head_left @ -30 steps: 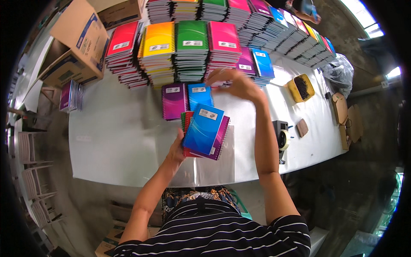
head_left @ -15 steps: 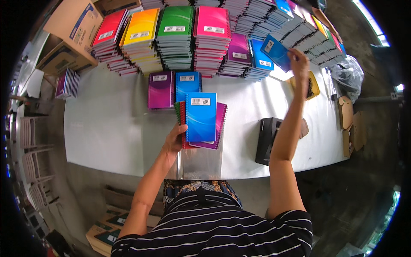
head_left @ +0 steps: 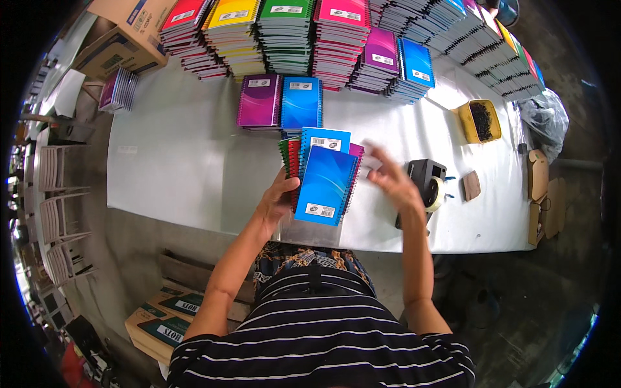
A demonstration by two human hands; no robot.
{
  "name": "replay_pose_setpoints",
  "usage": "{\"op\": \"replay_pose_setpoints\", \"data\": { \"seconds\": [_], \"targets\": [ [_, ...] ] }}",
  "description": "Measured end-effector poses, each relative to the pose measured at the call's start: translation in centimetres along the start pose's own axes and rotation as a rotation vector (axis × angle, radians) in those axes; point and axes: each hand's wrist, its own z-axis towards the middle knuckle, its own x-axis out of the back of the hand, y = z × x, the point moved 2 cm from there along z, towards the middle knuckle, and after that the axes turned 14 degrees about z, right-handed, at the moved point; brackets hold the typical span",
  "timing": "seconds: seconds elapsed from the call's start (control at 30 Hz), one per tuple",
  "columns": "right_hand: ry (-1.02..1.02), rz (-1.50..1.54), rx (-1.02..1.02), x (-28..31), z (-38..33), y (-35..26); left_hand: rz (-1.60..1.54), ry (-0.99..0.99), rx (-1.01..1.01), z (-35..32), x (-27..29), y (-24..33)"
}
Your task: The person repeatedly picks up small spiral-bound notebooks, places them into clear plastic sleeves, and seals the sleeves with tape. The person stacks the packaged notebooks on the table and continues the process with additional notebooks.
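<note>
My left hand (head_left: 278, 199) grips the left side of a fanned bundle of spiral notebooks near the table's front edge. On top lies a blue notebook (head_left: 328, 181), its label toward me and its spiral on the right. Beneath it another blue notebook (head_left: 326, 136) shows its labelled top end. Red (head_left: 294, 155) and green edges stick out at the left, and a purple notebook (head_left: 356, 152) peeps out at the right. Just right of the bundle, my right hand (head_left: 398, 184) is apart from it, fingers spread and somewhat blurred. A purple notebook pile (head_left: 259, 107) and a blue one (head_left: 301, 107) stand beyond.
Tall notebook stacks (head_left: 289, 39) line the far side. At right are a black tape dispenser (head_left: 420, 173), a brown block (head_left: 471, 185) and a yellow tub (head_left: 464, 123) of small dark pieces. A cardboard box (head_left: 123, 48) and a small notebook pile (head_left: 116, 90) sit at left.
My right hand has come back from the far-right stack to the bundle. The blue notebook it held now lies on top, released. The view has shifted, so the table things appear higher.
</note>
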Motion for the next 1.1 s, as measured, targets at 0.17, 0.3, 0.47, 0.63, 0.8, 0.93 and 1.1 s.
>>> {"op": "replay_pose_setpoints", "data": {
  "seconds": [0.17, 0.3, 0.47, 0.63, 0.8, 0.93, 1.1],
  "targets": [
    [0.136, 0.417, -0.039, -6.4, -1.7, 6.7, 0.849, -0.049, -0.193, -1.7, -0.5, 3.4],
    [0.205, 0.052, 0.307, -9.3, -1.9, 8.8, 1.034, 0.022, -0.352, -4.8, 0.9, 5.3],
    [0.059, -0.112, 0.42, -10.6, 0.5, 14.5, 0.901, 0.047, -0.455, -4.1, 8.3, 0.1],
    [0.117, -0.209, 0.399, -11.7, 0.4, 15.5, 0.854, 0.029, -0.457, -4.4, 8.4, -1.2],
    [0.041, -0.328, 0.467, -11.3, -0.5, 15.6, 0.903, -0.048, -0.47, -5.8, 9.5, -0.8],
    [0.065, -0.364, 0.427, -11.6, -0.9, 15.1, 0.852, -0.037, -0.368, -6.3, 9.5, -1.2],
    [0.072, -0.404, 0.34, -12.2, -1.6, 14.0, 0.996, 0.04, -0.254, -6.8, 9.8, -0.4]
  ]
}}
